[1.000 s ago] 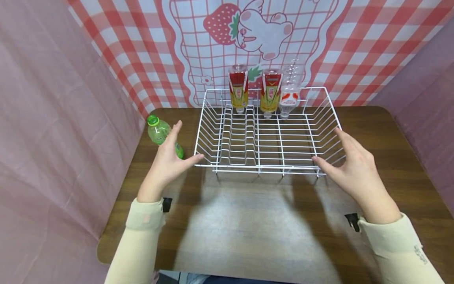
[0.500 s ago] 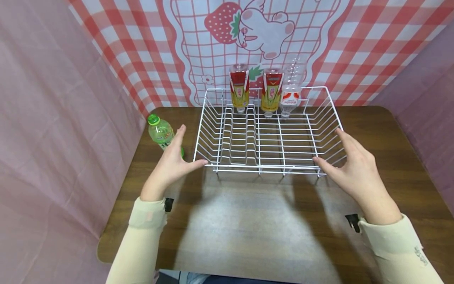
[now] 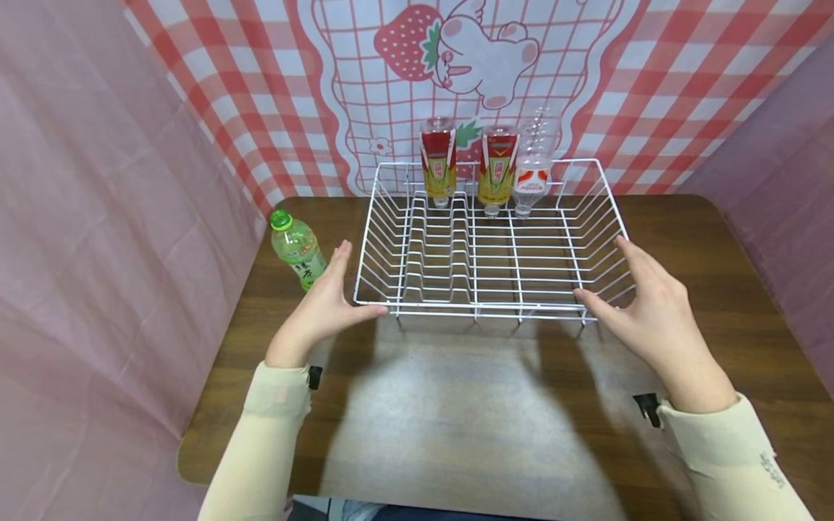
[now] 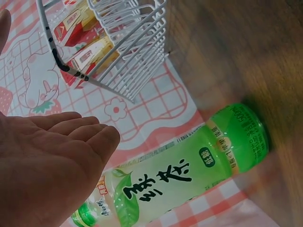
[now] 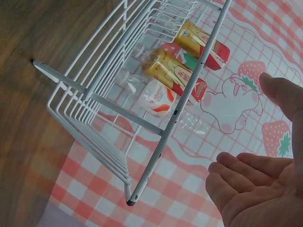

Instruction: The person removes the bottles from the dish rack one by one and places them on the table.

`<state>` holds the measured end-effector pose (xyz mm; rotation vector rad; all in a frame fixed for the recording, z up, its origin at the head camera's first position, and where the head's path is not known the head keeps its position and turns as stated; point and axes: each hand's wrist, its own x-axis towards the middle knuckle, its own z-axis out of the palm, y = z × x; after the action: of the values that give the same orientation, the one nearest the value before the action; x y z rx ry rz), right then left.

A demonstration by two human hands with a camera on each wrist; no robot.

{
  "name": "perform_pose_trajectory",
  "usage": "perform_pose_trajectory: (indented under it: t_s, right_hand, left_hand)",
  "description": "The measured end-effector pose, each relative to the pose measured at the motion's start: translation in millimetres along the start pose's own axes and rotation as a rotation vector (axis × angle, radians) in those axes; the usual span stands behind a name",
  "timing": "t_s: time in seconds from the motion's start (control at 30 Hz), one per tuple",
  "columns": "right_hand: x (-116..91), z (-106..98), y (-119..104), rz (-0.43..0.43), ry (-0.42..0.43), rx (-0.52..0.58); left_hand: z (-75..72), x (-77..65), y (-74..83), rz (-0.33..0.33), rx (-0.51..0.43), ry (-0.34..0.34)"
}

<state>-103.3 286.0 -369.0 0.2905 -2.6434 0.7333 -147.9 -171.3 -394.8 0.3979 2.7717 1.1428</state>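
Observation:
My left hand (image 3: 319, 311) is at the front left corner of a white wire dish rack (image 3: 576, 161), thumb and fingers spread apart. In the left wrist view its palm (image 4: 42, 165) is bare. A green tea bottle (image 3: 296, 242) with a green cap stands on the table just left of that hand, which hides its base in the head view. At the rack's front right corner is my right hand (image 3: 658, 307), fingers straight and spread, nothing held. Two bottles with red and yellow labels (image 3: 439, 163) (image 3: 498, 170) and a clear bottle (image 3: 531, 181) stand neck down along the rack's back.
The brown wooden table (image 3: 469, 420) extends in front of the rack. A red checked cloth (image 3: 704, 94) with a strawberry pattern hangs behind it. Pink curtains (image 3: 117, 217) close in both sides.
My left hand has shifted right and slightly toward me, off the green tea bottle and to the rack's front left corner, uncovering the bottle's label. My right hand has hardly moved.

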Motion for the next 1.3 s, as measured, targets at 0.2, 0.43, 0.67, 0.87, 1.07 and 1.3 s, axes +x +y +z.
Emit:
perform_pose_trajectory:
  t_s: [0.2,0.43,0.67,0.87,1.07,1.3]
  right_hand:
    - [-0.5,-0.6,-0.2,0.002,-0.002,0.000]
    - [-0.2,-0.1,1.5,-0.006,0.005,-0.005]
    - [2.1,1.1,3.5,-0.017,0.014,-0.010]
    - [3.3,1.4,4.9,-0.012,0.010,-0.008]
    - [4.0,1.8,5.9,-0.014,0.010,-0.004]
    - [3.2,1.9,6.6,-0.013,0.007,-0.008]
  left_hand:
    - [1.7,1.3,-1.7,-0.002,0.017,-0.007]
    - [6.3,3.7,-8.3,-0.015,0.010,-0.010]
    - [10.1,6.6,-13.3,-0.039,-0.007,-0.011]
    - [12.4,10.1,-15.3,-0.042,-0.005,-0.012]
    - [14.5,12.2,-14.7,-0.025,-0.014,-0.006]
    - [15.6,14.3,-14.2,-0.010,-0.008,-0.018]
